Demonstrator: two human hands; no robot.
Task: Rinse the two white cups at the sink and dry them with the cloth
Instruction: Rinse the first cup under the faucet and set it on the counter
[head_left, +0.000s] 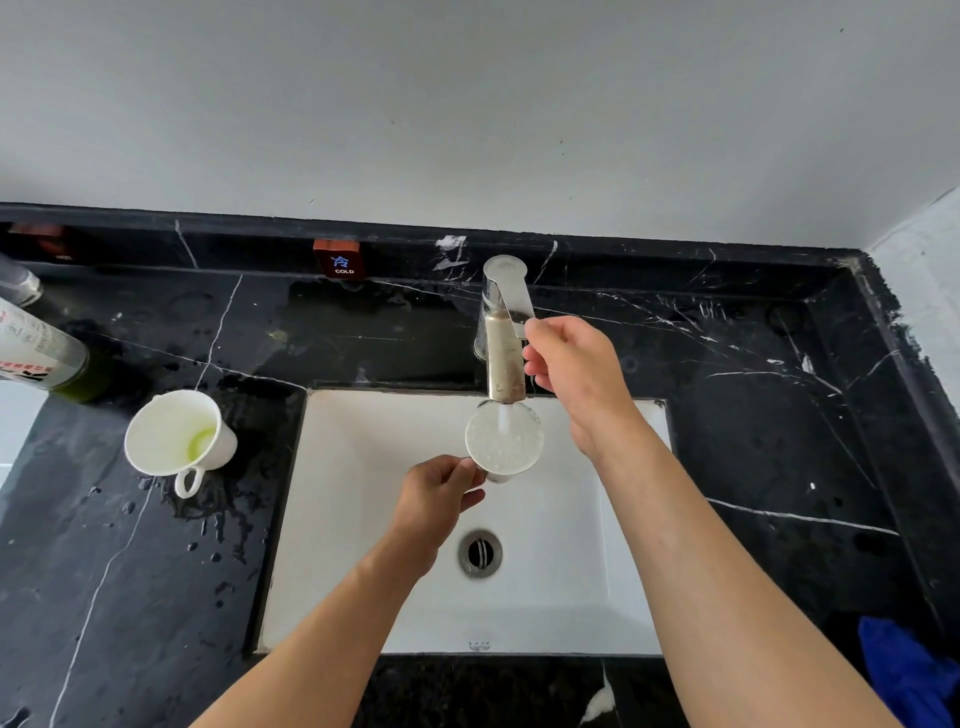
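Two white cups were in play, and neither was finished. My left hand (441, 493) held the first cup (504, 441) over the sink (363, 519), directly under the faucet (501, 343), its fingers (462, 470) clamped on the cup's side near the handle. Water ran from the spout into it, and it brimmed with bubbles. My right hand (576, 374) was up at the faucet, fingers closed on the lever (511, 296). The second cup (176, 434) stood on the black marble bench (753, 441), well left of the faucet and beside the sink's left edge, a green residue pooled inside and water spots scattered around it. I judged it not yet rinsed. The blue cloth (909, 675) lay far right of the faucet, at the near edge of the bench, untouched by either hand. By my reckoning, one rinse was under way, with the second rinse and both dryings left.
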